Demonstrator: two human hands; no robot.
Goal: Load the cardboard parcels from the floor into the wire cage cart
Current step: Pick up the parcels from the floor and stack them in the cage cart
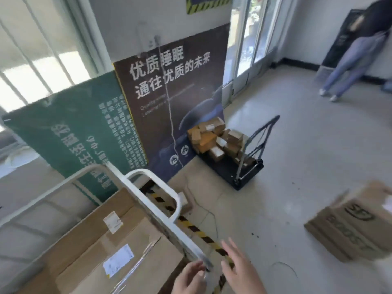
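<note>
Down low, both hands hung empty beside the cart (148, 209) rail: left hand (191, 276) loosely curled, touching it; right hand (239, 266) spread flat. Boxes (101, 247) lay inside, long axis along the rail. Another box (352, 225) sat well right, tilted.

Both the left hand (189, 279) and right hand (241, 270) are bare (no gloves, rings or sleeves showing).

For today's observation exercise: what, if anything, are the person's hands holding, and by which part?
Nothing is held. The left hand lies at the cage cart's rail, fingers loose; the right hand hovers open over the floor.
</note>
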